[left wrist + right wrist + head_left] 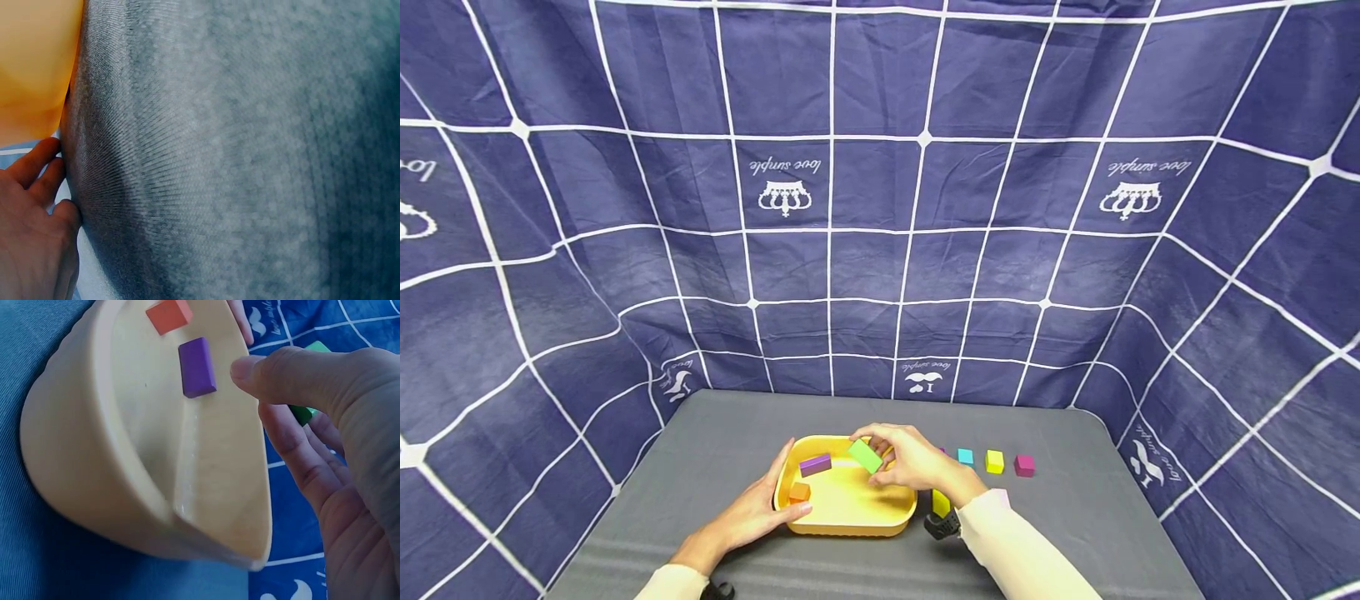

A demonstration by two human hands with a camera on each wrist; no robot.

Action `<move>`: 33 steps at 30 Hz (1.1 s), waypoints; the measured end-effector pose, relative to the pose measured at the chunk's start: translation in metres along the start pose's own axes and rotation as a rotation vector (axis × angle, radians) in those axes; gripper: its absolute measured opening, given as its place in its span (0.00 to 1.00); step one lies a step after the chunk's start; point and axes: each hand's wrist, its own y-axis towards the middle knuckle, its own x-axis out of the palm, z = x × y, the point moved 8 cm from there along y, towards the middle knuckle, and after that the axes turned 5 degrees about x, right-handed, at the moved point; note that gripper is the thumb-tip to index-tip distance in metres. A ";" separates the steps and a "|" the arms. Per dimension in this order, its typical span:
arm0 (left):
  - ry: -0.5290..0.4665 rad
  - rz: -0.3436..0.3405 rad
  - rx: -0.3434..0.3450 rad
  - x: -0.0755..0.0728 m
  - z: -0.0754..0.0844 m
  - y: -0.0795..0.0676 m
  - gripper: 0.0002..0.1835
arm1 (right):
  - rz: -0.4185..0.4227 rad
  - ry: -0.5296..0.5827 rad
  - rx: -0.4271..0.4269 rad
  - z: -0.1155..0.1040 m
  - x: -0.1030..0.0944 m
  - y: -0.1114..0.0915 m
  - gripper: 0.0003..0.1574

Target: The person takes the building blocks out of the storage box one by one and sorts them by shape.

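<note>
the tray (pixel 859 503) sits on the table (pixel 730 417), in front of the cloth (pixel 872 187); inside, at its left end, a rear block (pixel 816 465) lies behind a front block (pixel 800 492); the left hand (pixel 758 505) is at that end, the right hand (pixel 912 458) over the tray's right part with a held block (pixel 865 457) in its fingers; a near block (pixel 941 503) lies just right of the tray, and a row of blocks (pixel 995 462) lies farther right and behind it
</note>
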 end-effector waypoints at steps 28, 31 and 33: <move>0.041 0.021 0.002 0.003 -0.002 0.000 0.67 | 0.193 -0.070 -0.001 0.022 -0.046 -0.079 0.42; 0.053 0.022 0.012 0.002 -0.001 0.000 0.67 | 0.233 -0.104 -0.029 0.025 -0.052 -0.088 0.41; 0.060 0.022 0.019 0.002 0.000 0.001 0.67 | 0.261 -0.126 -0.056 0.027 -0.056 -0.096 0.41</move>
